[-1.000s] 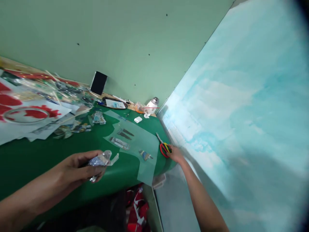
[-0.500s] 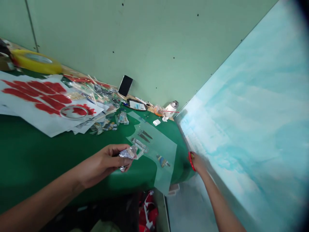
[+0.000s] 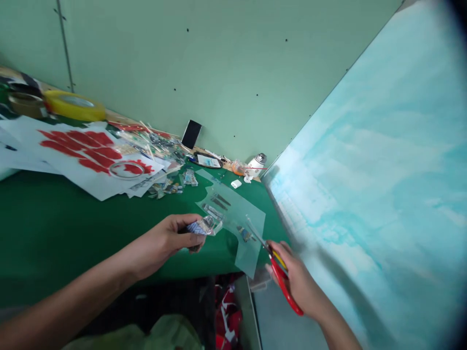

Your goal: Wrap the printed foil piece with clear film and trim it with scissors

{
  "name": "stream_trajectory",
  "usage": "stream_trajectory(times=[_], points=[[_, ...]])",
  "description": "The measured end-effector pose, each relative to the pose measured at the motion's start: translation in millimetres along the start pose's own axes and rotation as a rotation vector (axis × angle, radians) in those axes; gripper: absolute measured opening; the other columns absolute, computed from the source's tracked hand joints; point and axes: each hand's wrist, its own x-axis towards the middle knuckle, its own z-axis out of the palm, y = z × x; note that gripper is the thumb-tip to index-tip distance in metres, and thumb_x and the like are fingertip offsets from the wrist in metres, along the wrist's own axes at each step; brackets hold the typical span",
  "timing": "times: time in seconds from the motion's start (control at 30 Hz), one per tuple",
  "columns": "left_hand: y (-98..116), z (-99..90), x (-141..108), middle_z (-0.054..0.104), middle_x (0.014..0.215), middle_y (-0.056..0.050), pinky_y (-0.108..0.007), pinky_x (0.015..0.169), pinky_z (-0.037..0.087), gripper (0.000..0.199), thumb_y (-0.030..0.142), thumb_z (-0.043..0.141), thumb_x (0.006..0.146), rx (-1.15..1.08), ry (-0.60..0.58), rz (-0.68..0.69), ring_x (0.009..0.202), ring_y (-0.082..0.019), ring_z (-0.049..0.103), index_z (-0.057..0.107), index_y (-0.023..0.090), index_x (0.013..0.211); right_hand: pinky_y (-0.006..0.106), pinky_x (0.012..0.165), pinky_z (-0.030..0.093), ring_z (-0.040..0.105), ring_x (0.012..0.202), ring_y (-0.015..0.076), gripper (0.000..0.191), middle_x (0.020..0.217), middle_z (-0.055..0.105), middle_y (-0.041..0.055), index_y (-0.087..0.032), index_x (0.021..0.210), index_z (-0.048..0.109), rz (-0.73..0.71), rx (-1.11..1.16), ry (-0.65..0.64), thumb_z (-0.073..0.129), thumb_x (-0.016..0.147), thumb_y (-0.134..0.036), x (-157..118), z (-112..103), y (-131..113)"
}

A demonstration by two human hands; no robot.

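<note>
My left hand (image 3: 182,236) pinches a small crinkled clear packet (image 3: 204,225) with blue-and-white patterned contents, above the front part of the green table. In my right hand (image 3: 290,272) are red-handled scissors (image 3: 282,287), their blades pointing up and left over the translucent sheet (image 3: 248,206). A strip of yellow shows at the scissor handle, between my fingers. On the sheet lie dark tweezers-like tools (image 3: 220,200), a clear packet (image 3: 212,212) beside them, and a small blue and tan piece (image 3: 243,234) near the blade tips.
White papers painted red (image 3: 91,187) cover the table's left, with a clear ring on top. Behind are yellow tape (image 3: 75,104), packets and sticks (image 3: 156,143), a phone (image 3: 191,134) against the wall, a white case (image 3: 236,183) and a white bottle (image 3: 256,165). A pale blue panel (image 3: 383,170) stands right.
My right hand has moved left from beside the panel, bringing the scissors over the sheet with their blades now visible. My left hand still holds its packet, slightly farther right. The view has shifted.
</note>
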Motion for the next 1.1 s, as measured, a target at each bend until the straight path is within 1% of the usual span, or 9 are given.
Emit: stream_trajectory(times=[0.07, 0.13, 0.3, 0.4, 0.53, 0.73, 0.87, 0.97, 1.1], points=[[4, 2.6, -7, 0.055, 0.067, 0.001, -0.026, 0.063, 0.039, 0.015, 0.031, 0.068, 0.081, 0.077, 0.008, 0.042, 0.064, -0.014, 0.046, 0.064, 0.019, 0.074, 0.032, 0.086, 0.057, 0.066, 0.098, 0.0214, 0.038, 0.109, 0.063, 0.0084, -0.029, 0.127, 0.06, -0.029, -0.069, -0.06, 0.06, 0.089, -0.03, -9, -6, -23], [9, 5.8, -13, 0.056, 0.068, 0.001, -0.025, 0.063, 0.038, 0.016, 0.032, 0.067, 0.083, 0.139, 0.007, 0.072, 0.066, -0.014, 0.047, 0.064, 0.019, 0.076, 0.033, 0.087, 0.057, 0.065, 0.098, 0.0221, 0.039, 0.109, 0.062, 0.0085, -0.03, 0.127, 0.06, -0.04, -0.11, -0.081, 0.065, 0.088, -0.034, -17, -15, -41], [21, 16.5, -27, 0.057, 0.069, 0.002, -0.024, 0.062, 0.036, 0.017, 0.035, 0.068, 0.084, 0.199, -0.038, 0.117, 0.066, -0.013, 0.046, 0.066, 0.02, 0.077, 0.037, 0.084, 0.059, 0.066, 0.099, 0.0264, 0.05, 0.11, 0.064, 0.0107, -0.028, 0.132, 0.057, -0.144, -0.221, -0.044, 0.07, 0.085, -0.038, -26, -31, -63], [24, 20.9, -31, 0.055, 0.069, 0.001, -0.024, 0.062, 0.035, 0.02, 0.037, 0.066, 0.086, 0.203, -0.079, 0.127, 0.066, -0.013, 0.043, 0.066, 0.019, 0.077, 0.04, 0.079, 0.059, 0.067, 0.092, 0.027, 0.049, 0.106, 0.066, 0.0116, -0.024, 0.132, 0.058, -0.179, -0.254, -0.051, 0.069, 0.086, -0.038, -28, -34, -68], [17, 23.2, -32, 0.055, 0.071, 0.001, -0.024, 0.064, 0.036, 0.018, 0.038, 0.067, 0.087, 0.162, -0.081, 0.137, 0.068, -0.014, 0.044, 0.07, 0.02, 0.084, 0.042, 0.079, 0.059, 0.067, 0.091, 0.0275, 0.049, 0.103, 0.067, 0.0113, -0.023, 0.132, 0.058, -0.162, -0.248, -0.078, 0.069, 0.087, -0.038, -31, -33, -71], [2, 26.3, -31, 0.054, 0.071, 0.002, -0.025, 0.065, 0.035, 0.014, 0.035, 0.069, 0.087, 0.073, -0.09, 0.138, 0.067, -0.013, 0.044, 0.072, 0.021, 0.088, 0.039, 0.079, 0.059, 0.067, 0.094, 0.0275, 0.048, 0.105, 0.067, 0.0116, -0.026, 0.133, 0.058, -0.17, -0.236, -0.046, 0.068, 0.087, -0.038, -35, -28, -73], [1, 30.5, -32, 0.055, 0.072, 0.002, -0.024, 0.065, 0.035, 0.014, 0.034, 0.068, 0.087, 0.017, -0.107, 0.129, 0.067, -0.012, 0.043, 0.072, 0.021, 0.092, 0.037, 0.08, 0.059, 0.067, 0.094, 0.027, 0.046, 0.105, 0.067, 0.0116, -0.026, 0.133, 0.058, -0.182, -0.228, -0.027, 0.067, 0.088, -0.036, -37, -26, -72], [4, 34.2, -33, 0.054, 0.071, 0.002, -0.024, 0.064, 0.034, 0.015, 0.034, 0.067, 0.088, -0.007, -0.129, 0.134, 0.067, -0.012, 0.043, 0.07, 0.019, 0.087, 0.037, 0.081, 0.059, 0.068, 0.096, 0.0265, 0.045, 0.106, 0.067, 0.0116, -0.024, 0.133, 0.058, -0.176, -0.219, -0.029, 0.066, 0.089, -0.032, -38, -25, -72], [5, 39.1, -33, 0.052, 0.07, 0.002, -0.025, 0.064, 0.034, 0.02, 0.033, 0.067, 0.088, -0.031, -0.13, 0.121, 0.067, -0.012, 0.043, 0.064, 0.017, 0.076, 0.034, 0.08, 0.057, 0.067, 0.093, 0.0247, 0.044, 0.103, 0.067, 0.0098, -0.025, 0.13, 0.062, -0.102, -0.166, -0.078, 0.068, 0.087, -0.03, -38, -25, -76]])
